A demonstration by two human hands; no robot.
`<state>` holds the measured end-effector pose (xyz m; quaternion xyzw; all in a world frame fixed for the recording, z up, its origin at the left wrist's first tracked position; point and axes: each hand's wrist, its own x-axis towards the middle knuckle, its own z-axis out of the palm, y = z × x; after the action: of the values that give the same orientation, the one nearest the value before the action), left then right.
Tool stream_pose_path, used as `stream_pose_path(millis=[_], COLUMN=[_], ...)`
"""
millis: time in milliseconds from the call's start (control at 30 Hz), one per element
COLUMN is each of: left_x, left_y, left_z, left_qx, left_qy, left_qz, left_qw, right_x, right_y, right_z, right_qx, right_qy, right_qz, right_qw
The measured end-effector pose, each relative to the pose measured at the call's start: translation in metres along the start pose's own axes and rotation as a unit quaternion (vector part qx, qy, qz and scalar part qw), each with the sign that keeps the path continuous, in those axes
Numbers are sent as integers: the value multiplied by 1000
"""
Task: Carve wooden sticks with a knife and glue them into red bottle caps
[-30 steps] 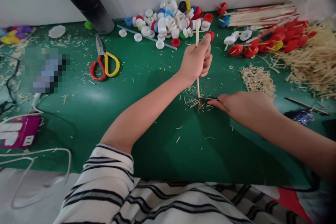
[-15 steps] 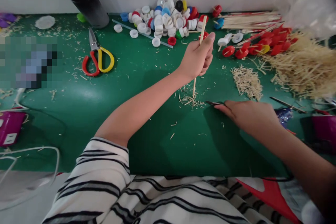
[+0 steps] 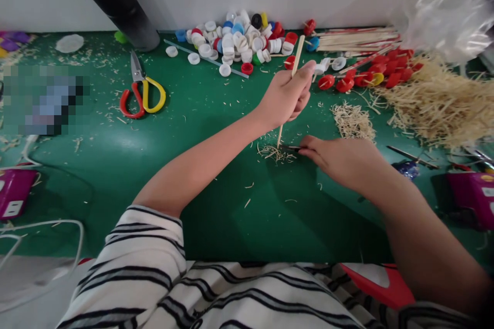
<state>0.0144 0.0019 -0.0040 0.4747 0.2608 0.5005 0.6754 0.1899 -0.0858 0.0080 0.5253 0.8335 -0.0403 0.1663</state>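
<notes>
My left hand (image 3: 286, 97) is closed round a thin wooden stick (image 3: 297, 56), held nearly upright with its lower tip on the green table (image 3: 154, 164). My right hand (image 3: 339, 159) is closed on a small dark blade (image 3: 290, 147) lying flat, its tip next to the stick's lower end. A little heap of wood shavings (image 3: 275, 152) lies under the stick's tip.
Red and yellow scissors (image 3: 142, 93) lie at the left. A pile of bottle caps (image 3: 235, 41) sits by the wall. Sticks with red caps (image 3: 370, 69) and a big heap of shavings (image 3: 440, 105) are at the right. Purple boxes stand at both edges.
The stick has tilted a little to the right at its top. My right hand has slid left, bringing the blade back against the stick's lower end. The view has shifted slightly.
</notes>
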Motion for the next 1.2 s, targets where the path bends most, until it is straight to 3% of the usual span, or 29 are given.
stream_pose_path(millis=[333,600,867,1200], left_x=[4,6,5,4], left_y=[-7,-7,-1,-3], left_z=[-3,-2,2,-1], left_qx=[-40,-43,-21,-27], left_qy=[-19,8,66,32], left_qz=[-5,-20,-53,-24], left_qw=[999,999,996,999], right_x=[3,4,4,7], right_y=[-2,7,2,-2], right_z=[18,30,28,35], right_qx=[74,95,112,129], right_qy=[115,257,258,261], right_qz=[-65,-122,-112,-100], right_qw=[988,954,953,951])
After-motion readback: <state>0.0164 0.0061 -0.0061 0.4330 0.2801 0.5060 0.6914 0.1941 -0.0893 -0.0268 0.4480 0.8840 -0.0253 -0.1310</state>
